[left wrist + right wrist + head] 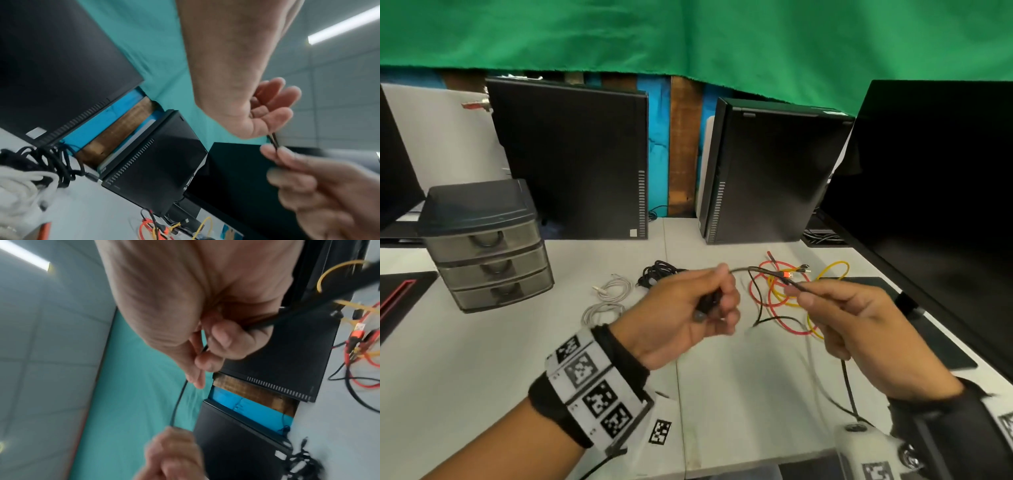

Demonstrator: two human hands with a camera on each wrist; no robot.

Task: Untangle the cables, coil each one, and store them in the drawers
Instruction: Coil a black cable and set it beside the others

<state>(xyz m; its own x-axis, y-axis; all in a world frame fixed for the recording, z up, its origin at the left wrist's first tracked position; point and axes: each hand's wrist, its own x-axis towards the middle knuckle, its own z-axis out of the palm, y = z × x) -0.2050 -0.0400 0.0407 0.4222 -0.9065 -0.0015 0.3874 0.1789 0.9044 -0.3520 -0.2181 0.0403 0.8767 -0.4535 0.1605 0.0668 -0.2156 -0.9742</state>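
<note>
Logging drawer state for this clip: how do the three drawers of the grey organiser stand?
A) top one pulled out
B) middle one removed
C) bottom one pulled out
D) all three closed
D: in the head view the grey organiser shows all three drawer fronts flush with its frame, while the left hand and right hand hold a black cable above the table.

Even overhead light, motion-blurred wrist views, wide-angle edge warp.
</note>
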